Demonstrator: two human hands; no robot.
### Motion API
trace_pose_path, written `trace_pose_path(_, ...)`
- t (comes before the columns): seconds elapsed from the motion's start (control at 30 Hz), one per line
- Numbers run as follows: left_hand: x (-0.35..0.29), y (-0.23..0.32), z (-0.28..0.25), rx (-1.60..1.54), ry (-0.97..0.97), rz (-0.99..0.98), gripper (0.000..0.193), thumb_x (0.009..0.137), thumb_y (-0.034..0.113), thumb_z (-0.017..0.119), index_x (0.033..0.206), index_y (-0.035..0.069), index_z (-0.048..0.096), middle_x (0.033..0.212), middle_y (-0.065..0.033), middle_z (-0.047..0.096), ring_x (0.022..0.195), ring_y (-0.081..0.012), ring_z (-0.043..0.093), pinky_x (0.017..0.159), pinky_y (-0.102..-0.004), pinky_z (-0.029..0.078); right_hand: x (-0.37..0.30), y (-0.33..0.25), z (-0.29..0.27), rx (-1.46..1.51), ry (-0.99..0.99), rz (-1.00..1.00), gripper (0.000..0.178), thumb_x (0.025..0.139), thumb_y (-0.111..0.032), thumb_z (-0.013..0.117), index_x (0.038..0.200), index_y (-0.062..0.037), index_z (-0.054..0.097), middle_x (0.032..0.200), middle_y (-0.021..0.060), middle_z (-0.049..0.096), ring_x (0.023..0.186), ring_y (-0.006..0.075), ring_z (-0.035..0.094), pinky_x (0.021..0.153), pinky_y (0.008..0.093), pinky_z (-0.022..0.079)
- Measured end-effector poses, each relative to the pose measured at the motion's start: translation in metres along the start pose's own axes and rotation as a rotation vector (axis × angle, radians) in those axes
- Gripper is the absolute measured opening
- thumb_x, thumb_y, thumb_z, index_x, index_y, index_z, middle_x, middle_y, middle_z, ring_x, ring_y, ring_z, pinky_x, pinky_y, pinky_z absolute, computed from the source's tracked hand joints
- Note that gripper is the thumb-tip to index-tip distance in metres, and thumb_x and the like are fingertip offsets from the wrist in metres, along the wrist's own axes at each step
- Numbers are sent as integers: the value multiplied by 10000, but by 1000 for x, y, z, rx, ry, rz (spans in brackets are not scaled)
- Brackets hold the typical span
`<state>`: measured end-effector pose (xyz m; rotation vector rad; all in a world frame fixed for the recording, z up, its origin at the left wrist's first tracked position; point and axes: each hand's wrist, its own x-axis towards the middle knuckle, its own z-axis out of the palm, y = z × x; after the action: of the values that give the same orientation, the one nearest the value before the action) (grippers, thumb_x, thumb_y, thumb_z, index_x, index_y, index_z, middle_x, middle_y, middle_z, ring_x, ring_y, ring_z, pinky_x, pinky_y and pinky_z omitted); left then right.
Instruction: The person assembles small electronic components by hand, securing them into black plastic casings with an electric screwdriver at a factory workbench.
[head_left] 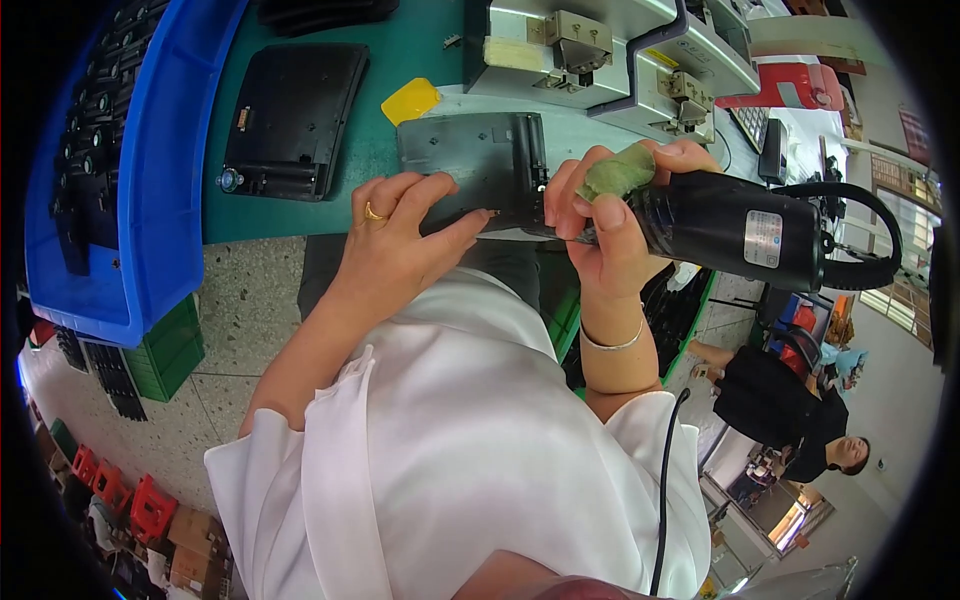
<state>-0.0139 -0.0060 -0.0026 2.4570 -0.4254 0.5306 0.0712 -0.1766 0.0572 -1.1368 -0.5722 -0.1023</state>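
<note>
A black flat plastic housing (pixel 465 150) lies at the front edge of the green-topped table. My left hand (pixel 400 235), with a ring on one finger, steadies its near left corner; the fingers are bent on top and the thumb lies along the near edge. My right hand (pixel 625 220) is wrapped round the front of a black electric screwdriver (pixel 730 225), held nearly level with its tip end toward the housing's right side. A green wrap (pixel 618 174) covers part of the tool under my fingers. Whether the bit touches a screw is hidden by my hand.
At left, a second black housing (pixel 290 120) lies near a blue bin (pixel 165 190) of black parts. A yellow piece (pixel 410 100) sits behind the work. Grey metal machines (pixel 575 55) stand at the back. A green crate (pixel 165 345) is below left. Another person (pixel 775 400) is far right.
</note>
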Motion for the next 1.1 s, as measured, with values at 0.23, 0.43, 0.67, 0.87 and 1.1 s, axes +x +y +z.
trace_pose_path(0.23,4,3,-1,0,23,-21,304,641,134,775,926,223,717,1105,-11,521,1067,-204,470,895,-378,363,0,5,-2,8,-29,-10,469,820,23,648,1150,-50,323,779,87,476,484,164,526,439,290,483)
trace_pose_path(0.43,2,0,0,-13,-7,-3,384,632,165,797,1003,228,716,1141,-39,546,1072,-236,485,886,-381,342,-1,6,0,-29,-41,-11,473,819,9,655,1152,-45,324,781,90,479,491,163,539,434,283,477)
trace_pose_path(0.67,0,0,1,-17,1,-14,372,636,156,790,994,226,718,1132,-36,545,1070,-231,486,884,-383,350,-1,4,7,-90,-58,5,468,813,-4,661,1145,-34,333,787,94,498,496,157,553,457,281,486)
trace_pose_path(0.87,1,0,2,-21,34,-42,271,638,153,771,896,223,727,1081,12,536,1054,-186,477,905,-369,367,-5,10,11,-127,-25,-30,439,802,13,663,1103,-30,347,731,81,503,511,154,562,481,282,493)
trace_pose_path(1.1,6,0,-1,-96,-8,-88,265,659,168,776,915,206,717,1073,7,556,1046,-211,496,904,-386,351,-6,7,12,-358,-117,-52,404,835,-42,660,1068,-128,342,630,57,458,443,155,456,420,314,441)
